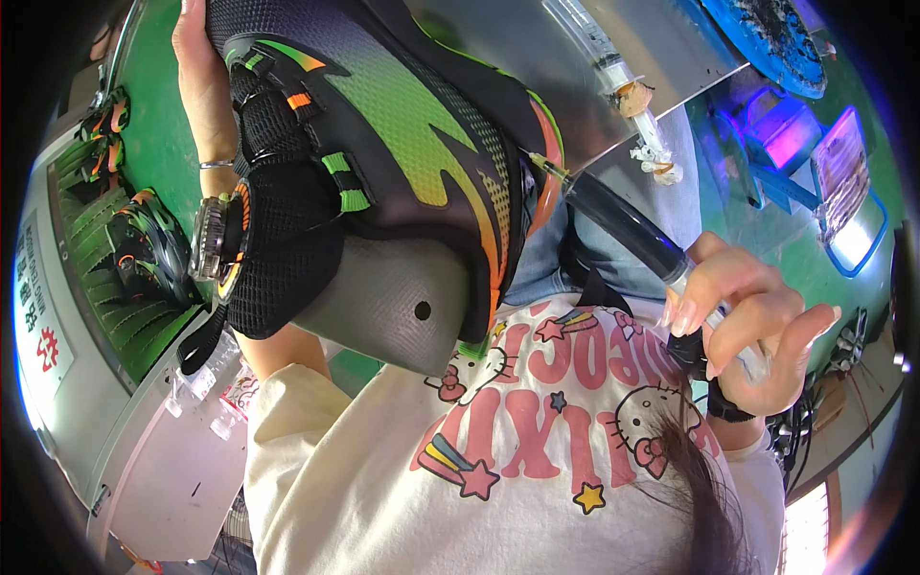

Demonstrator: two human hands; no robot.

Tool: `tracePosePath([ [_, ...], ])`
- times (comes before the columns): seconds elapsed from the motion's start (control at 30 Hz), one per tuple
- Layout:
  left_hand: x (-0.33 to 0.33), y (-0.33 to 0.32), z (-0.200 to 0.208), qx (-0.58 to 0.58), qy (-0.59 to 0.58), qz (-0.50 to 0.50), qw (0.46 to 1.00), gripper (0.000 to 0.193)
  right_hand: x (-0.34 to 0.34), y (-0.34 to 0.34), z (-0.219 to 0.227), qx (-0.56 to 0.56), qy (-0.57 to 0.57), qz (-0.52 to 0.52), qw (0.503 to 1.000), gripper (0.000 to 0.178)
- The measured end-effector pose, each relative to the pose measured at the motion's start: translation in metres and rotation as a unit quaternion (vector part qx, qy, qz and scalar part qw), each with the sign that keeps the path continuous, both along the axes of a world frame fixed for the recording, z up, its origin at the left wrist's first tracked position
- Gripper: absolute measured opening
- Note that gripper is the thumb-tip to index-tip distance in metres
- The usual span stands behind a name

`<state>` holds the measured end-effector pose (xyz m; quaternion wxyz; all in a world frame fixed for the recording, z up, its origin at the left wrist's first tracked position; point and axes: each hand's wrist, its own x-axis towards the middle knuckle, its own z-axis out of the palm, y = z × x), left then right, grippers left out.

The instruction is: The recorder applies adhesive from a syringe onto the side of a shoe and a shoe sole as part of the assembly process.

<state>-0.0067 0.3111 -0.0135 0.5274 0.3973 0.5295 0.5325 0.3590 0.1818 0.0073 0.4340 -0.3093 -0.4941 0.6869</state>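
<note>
A dark sports shoe (402, 153) with a green and orange zigzag lies tilted in front of me, its grey heel toward my chest. A dial with an orange ring (216, 240) sits on its black mesh tongue side. My left hand (195, 34) is closed on the shoe's far left end, its fingers mostly hidden behind it. Between the bent fingers of my right hand (743, 331) is a syringe (628, 225) filled with dark liquid. Its thin tip meets the shoe near the seam between upper and sole.
A metal table (685, 62) stands at the far side, with another syringe (586, 38) on it. Beyond its corner is a blue tray (771, 43) smeared black. Blue-framed stools (791, 134) stand at right. Similar shoes (149, 244) rest on a green conveyor (120, 321) at left.
</note>
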Motion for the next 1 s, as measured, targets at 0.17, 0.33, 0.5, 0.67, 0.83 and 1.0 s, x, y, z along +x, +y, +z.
tracePosePath([
  [0.17,-0.006,0.001,-0.004,-0.016,-0.005,0.009,1.000,0.052,0.002,-0.003,0.000,0.008,-0.007,0.001,1.000,0.074],
  [0.33,-0.010,0.001,-0.005,-0.035,-0.007,0.023,0.999,0.049,0.003,-0.006,0.002,0.007,-0.023,-0.006,1.000,0.074],
  [0.5,-0.015,0.007,-0.009,-0.061,-0.012,0.039,0.997,0.047,0.007,-0.005,0.003,0.001,-0.027,0.001,1.000,0.075],
  [0.67,-0.029,-0.014,0.009,-0.120,0.023,0.156,0.980,0.044,0.026,0.016,0.016,0.021,0.047,0.033,0.998,0.073],
  [0.83,-0.058,-0.067,-0.032,-0.012,0.009,0.116,0.993,0.038,0.074,0.049,0.024,0.120,-0.032,-0.164,0.979,0.068],
  [1.0,-0.052,-0.177,-0.010,-0.149,-0.053,0.265,0.951,0.042,0.068,0.083,-0.008,0.176,-0.223,-0.177,0.942,0.073],
])
